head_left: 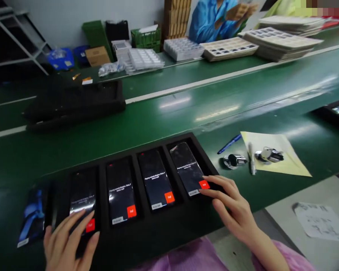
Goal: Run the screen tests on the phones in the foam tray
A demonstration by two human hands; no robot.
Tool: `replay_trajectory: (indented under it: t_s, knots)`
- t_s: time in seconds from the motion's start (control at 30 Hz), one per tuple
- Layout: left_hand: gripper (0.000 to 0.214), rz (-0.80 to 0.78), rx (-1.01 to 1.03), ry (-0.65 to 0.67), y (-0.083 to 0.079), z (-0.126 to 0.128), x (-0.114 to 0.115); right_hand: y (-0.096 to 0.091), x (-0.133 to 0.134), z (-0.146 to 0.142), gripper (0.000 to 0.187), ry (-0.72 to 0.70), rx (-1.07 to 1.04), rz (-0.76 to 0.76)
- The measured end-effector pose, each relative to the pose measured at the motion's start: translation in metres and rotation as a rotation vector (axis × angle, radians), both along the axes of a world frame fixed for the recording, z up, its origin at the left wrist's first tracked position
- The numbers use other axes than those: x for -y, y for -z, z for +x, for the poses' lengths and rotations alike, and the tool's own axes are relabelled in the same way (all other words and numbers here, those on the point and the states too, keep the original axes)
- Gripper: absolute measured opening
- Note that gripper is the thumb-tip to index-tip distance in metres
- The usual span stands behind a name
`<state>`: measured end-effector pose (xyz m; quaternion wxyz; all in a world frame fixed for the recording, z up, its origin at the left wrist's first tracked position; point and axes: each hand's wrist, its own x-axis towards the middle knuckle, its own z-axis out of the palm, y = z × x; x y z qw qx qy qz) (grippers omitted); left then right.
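A black foam tray (100, 188) holds several smartphones side by side, each with a dark screen, white text and a red "Fail" button. My left hand (70, 235) is open, its fingers over the lower part of the leftmost tray phone (81, 192). My right hand (234, 207) is open, with fingertips at the bottom of the rightmost phone (186, 163), by its red button. Between them lie two more phones, the left-middle phone (120, 188) and the right-middle phone (156, 177). Left of the tray is a phone with a blue picture (34, 214).
Right of the tray lie a blue pen (228, 144), shiny metal pieces (235, 161), a whitish pen-like stick (252, 160) and a yellow sheet (293, 162). Black trays (76, 101) stand beyond. Across the bench, a person in blue (206, 20) is behind stacked trays (228, 48).
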<state>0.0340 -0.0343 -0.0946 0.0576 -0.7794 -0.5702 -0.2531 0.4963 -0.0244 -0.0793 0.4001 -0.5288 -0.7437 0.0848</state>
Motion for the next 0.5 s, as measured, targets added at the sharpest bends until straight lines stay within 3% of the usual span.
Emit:
replay_trajectory:
  t_s: [0.1, 0.2, 0.3, 0.4, 0.5]
  knots:
    - [0.048, 0.116, -0.073, -0.011, 0.011, 0.022, 0.002, 0.012, 0.004, -0.008, 0.03, 0.043, 0.084, 0.073]
    - [0.048, 0.197, -0.093, -0.027, 0.021, 0.025, -0.002, 0.019, -0.002, -0.011, 0.032, 0.072, 0.101, 0.09]
    - [0.045, 0.21, -0.052, -0.068, 0.018, 0.029, -0.006, 0.022, -0.005, -0.011, 0.038, 0.079, 0.081, 0.095]
    - [0.046, 0.173, 0.135, -0.099, -0.009, 0.05, -0.005, 0.023, -0.001, -0.012, 0.041, 0.042, 0.13, 0.092]
    - [0.037, 0.124, 0.252, 0.08, -0.054, 0.084, 0.011, 0.021, 0.002, -0.017, 0.036, 0.014, 0.229, 0.078]
